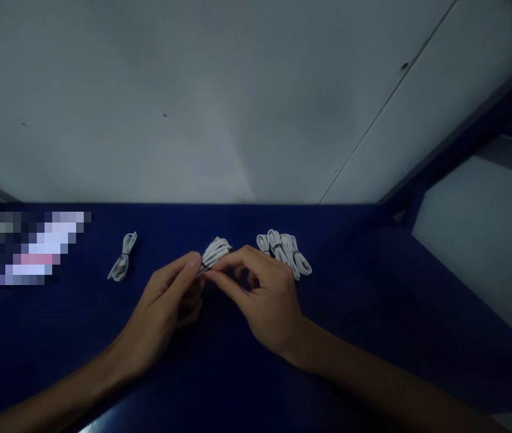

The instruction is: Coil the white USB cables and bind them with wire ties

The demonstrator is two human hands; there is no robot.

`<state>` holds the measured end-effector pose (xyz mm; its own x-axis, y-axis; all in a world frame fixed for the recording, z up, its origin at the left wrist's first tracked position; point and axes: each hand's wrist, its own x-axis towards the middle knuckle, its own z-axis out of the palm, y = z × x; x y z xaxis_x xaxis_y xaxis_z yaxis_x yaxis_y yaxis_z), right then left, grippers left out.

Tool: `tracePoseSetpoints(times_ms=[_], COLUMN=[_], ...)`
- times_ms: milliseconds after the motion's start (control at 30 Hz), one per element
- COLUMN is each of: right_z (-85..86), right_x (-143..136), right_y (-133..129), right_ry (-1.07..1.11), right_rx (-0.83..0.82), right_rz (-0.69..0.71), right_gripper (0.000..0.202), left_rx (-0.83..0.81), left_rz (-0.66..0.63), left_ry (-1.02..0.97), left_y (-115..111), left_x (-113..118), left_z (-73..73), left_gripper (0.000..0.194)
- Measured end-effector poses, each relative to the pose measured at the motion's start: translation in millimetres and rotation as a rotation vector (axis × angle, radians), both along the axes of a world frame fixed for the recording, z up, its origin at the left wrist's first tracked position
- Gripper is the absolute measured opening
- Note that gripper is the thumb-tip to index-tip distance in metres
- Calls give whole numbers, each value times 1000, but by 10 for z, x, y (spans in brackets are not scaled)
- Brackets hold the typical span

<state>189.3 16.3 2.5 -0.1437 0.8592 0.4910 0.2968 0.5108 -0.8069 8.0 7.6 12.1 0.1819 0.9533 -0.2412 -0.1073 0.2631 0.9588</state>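
While the left hand pinches the lower end of a white cable bundle over the blue surface and the right hand grips it near the dark tie, its loops could spring loose if the tie slipped or either pinch slackened.

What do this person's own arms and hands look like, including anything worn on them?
The left grip and right grip are bare human hands, with no glove, ring or marking to be seen. The left forearm and right forearm show no sleeve, watch or bracelet within the picture.
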Motion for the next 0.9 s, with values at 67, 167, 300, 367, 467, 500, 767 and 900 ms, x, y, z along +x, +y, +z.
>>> tracePoseSetpoints(times_ms=[67, 167, 300, 367, 467, 500, 767, 900], right_z=[-6, -14, -4, 13, 44, 52, 68, 49], right_x=[-6, -5, 35, 56, 72, 73, 100, 135], right_y=[4, 44, 119, 139, 137, 131, 118, 122], right_ry=[88, 251, 318, 306, 291, 287, 154, 99], right_rx=[-115, -324, -568, -613, -594, -584, -580, -507], right_rz=[19, 101, 182, 239, 327, 342, 318, 343], right_gripper=[11, 21, 44, 49, 30, 26, 32, 28], left_rx=[-23, -60, -120, -145, -141, -130, -119, -152], left_rz=[21, 57, 71, 66, 43, 31, -36, -76], left_ry=[-21, -22, -11, -12, -9, -10, -34, -68], left_y=[5, 15, 29, 40, 64, 73, 87, 74], left_x=[0, -5, -18, -25, -33, -34, -43, -53], left_z=[10, 23, 29, 24, 3, -5, -5, 15], left_gripper=[49, 50, 52, 54, 57, 57, 59, 60])
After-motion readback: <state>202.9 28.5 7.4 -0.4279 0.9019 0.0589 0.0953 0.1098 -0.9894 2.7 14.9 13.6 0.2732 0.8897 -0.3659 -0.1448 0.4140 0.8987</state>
